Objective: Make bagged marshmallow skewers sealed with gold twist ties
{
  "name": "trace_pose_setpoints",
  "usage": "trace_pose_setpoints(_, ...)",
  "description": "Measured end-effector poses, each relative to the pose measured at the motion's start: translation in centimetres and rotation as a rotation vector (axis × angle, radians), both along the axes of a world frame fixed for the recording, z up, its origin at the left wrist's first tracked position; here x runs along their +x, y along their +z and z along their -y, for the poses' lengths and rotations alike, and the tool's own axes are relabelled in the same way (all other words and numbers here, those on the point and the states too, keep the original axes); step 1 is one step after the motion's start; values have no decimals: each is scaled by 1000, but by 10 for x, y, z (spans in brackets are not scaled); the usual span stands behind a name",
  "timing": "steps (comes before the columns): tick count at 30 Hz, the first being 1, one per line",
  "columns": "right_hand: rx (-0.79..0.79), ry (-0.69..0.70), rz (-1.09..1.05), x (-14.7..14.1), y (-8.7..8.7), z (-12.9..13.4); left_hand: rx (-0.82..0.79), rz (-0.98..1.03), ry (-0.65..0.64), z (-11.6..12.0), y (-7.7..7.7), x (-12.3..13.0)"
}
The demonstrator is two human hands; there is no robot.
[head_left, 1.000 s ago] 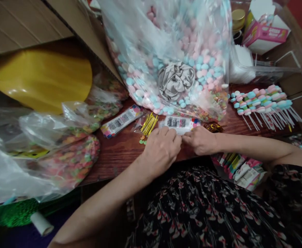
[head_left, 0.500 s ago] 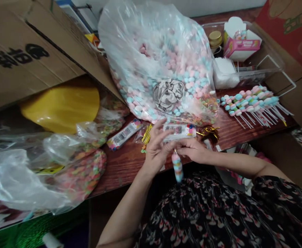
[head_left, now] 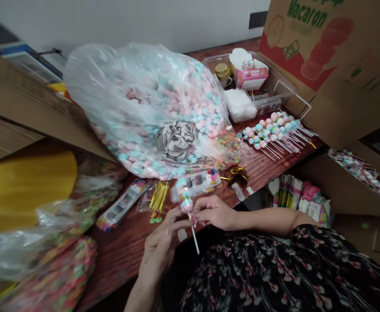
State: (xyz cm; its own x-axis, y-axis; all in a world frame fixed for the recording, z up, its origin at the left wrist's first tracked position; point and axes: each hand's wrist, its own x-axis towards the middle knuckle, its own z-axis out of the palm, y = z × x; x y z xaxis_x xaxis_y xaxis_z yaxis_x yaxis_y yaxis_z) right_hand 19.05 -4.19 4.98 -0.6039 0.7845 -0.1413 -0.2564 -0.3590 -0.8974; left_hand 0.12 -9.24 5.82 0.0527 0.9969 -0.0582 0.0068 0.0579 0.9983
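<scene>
Both my hands are close together over the front edge of a dark wooden table [head_left: 125,255]. My left hand [head_left: 160,242] and my right hand [head_left: 214,212] pinch a marshmallow skewer [head_left: 186,206] with pink and blue twists, its white stick pointing down toward me. Just beyond the fingers lies a clear strip with a barcode label and coloured dots [head_left: 194,184]. The skewer's tip overlaps its near end, and I cannot tell whether they touch.
A large clear bag of pastel marshmallows [head_left: 151,112] fills the table's back. Right of it lie several finished skewers [head_left: 271,134]. Gold twist ties [head_left: 159,195], a printed packet [head_left: 121,203] and gold tinsel [head_left: 237,175] sit nearby. Cardboard boxes [head_left: 326,56] flank the table.
The skewer has come into plain view, now with its candy end up and stick down. My hands have moved nearer my body, and the view has swung back, showing more of the wall and boxes.
</scene>
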Motion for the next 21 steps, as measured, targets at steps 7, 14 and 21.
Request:
trace_pose_setpoints(7,-114,201,19,-28,-26,21,-18,3,293,26,4,29)
trace_pose_setpoints(14,981,-2,460,45,-8,19,-352,-280,297,101,23,-76)
trace_pose_setpoints(21,1101,-660,946,165,-39,-37,-980,-1158,182,231,-44,-169)
